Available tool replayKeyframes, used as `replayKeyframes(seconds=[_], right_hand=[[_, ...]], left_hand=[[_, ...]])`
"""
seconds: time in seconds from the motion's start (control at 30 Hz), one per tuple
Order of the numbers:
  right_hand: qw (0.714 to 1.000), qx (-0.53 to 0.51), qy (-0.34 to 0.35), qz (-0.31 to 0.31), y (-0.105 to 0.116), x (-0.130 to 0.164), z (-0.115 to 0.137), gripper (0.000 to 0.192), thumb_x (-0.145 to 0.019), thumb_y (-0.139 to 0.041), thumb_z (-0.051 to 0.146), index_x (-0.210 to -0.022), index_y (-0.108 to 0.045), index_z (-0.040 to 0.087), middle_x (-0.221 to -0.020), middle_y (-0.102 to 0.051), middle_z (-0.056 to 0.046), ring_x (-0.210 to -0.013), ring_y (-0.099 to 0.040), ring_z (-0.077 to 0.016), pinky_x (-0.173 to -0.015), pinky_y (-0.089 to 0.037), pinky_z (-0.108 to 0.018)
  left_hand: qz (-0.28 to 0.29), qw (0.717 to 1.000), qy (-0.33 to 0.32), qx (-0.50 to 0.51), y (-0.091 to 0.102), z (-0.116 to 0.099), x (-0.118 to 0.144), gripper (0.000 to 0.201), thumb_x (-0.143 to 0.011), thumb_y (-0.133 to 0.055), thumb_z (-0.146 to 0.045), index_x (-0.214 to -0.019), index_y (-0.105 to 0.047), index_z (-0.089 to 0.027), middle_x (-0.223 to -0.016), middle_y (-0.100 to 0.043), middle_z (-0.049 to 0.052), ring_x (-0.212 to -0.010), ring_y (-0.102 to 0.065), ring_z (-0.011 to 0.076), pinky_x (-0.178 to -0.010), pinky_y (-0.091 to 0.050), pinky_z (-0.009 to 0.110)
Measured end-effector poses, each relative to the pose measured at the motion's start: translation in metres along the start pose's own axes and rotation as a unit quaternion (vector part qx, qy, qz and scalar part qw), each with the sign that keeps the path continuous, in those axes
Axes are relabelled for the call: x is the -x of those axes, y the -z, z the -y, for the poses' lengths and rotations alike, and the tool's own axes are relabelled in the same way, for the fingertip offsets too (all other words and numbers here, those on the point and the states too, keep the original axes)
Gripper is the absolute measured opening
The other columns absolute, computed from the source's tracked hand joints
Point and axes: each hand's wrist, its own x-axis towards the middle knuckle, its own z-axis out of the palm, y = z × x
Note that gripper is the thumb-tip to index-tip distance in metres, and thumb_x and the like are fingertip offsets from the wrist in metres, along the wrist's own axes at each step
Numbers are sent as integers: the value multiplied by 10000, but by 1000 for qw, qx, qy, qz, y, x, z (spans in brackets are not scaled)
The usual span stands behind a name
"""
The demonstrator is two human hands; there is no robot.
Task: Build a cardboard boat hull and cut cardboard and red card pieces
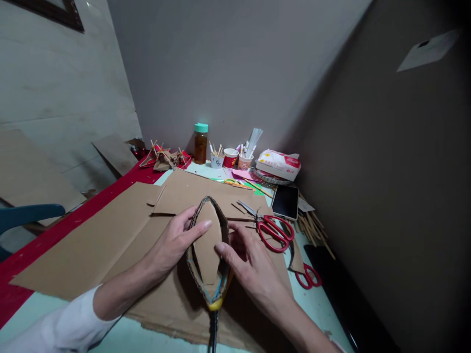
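A boat-shaped cardboard piece, a flat pointed base ringed by a strip wall, stands over large cardboard sheets. My left hand grips its left wall, thumb pressed onto the base. My right hand holds its right side, index finger touching the base's edge. Below the near tip lies a yellow-nosed glue gun with a black cord; whether a hand holds it is hidden.
Red scissors lie open to the right, smaller red scissors nearer. A dark phone, wooden sticks, a tissue pack, cups of sticks, a green-capped jar and stick models sit behind.
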Motion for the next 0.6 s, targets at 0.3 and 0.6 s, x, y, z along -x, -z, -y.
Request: replayKeyframes(seconds=[0.3,0.6], right_hand=[[1000,-15,-16,-16,-5,6,-9,724,-863,-595,481,-1501,-362,229,-1235,-613,-109,-1129,-553,-309,-981,-436,-495],[1000,11,-12,-26,-9,7,-3,703,-860,-537,451,-1488,-361,188,-1325,-584,-139,-1230,-507,-341,-1024,-404,-531]], left_hand=[[-27,987,-101,-120,-2,5,-4,410,-898,-643,-409,-1242,-610,-187,-1218,-705,88,-1057,-674,251,-958,-519,363],[-77,962,-154,-214,-6,7,-1,271,-894,-617,-361,-1115,-644,-206,-1028,-721,48,-969,-680,236,-874,-542,336]])
